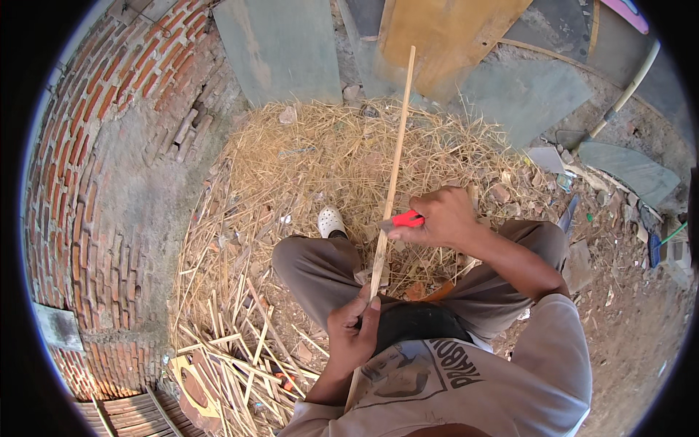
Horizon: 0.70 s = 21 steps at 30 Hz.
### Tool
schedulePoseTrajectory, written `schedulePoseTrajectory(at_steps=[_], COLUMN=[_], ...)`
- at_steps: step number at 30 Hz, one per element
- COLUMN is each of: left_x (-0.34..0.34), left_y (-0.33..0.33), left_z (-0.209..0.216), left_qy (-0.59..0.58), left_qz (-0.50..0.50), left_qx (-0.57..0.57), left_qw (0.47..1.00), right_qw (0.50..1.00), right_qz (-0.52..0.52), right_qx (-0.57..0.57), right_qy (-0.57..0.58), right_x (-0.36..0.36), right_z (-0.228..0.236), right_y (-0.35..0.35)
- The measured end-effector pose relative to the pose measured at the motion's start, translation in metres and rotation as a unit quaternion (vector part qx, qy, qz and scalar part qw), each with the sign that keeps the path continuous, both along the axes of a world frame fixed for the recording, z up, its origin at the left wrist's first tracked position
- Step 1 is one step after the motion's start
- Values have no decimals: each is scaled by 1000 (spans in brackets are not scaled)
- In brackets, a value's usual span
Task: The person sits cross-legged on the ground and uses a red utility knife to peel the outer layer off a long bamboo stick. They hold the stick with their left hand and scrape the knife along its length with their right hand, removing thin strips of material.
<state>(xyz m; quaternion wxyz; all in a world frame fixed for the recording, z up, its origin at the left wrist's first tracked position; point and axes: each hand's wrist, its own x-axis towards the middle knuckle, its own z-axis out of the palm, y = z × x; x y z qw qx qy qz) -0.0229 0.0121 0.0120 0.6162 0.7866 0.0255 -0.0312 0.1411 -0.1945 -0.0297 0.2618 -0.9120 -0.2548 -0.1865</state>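
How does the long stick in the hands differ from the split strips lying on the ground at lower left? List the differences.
The long stick is a single, far longer piece, held off the ground by the left hand, with the right hand pressing a red-handled knife against it. The split strips are many short pieces, lying loose and crisscrossed, touched by nobody. Both are pale, straw-coloured and slender.

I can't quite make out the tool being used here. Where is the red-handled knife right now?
The red-handled knife is in the right hand, centre-right of the head view, its blade against the long bamboo strip above the knees, which the left hand grips lower down.
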Motion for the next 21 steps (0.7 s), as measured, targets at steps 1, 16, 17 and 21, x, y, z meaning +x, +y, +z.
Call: schedulePoseTrajectory(at_steps=[1,16,17,21], left_x=[-4,-6,-4,-7], left_y=[-1,-2,-2,-5], left_z=[1,-2,-2,5], left_qy=[4,-21,-25,-6], left_qz=[0,-26,-27,-8], left_qx=[2,12,6,0], left_qw=[1000,999,999,1000], right_qw=[999,998,997,994], right_qz=[28,-69,-75,-107], right_qx=[12,2,-10,-3], right_qy=[-16,2,9,15], right_x=[-6,40,40,51], right_z=[-1,-14,-12,-7], right_y=[2,-27,-26,-32])
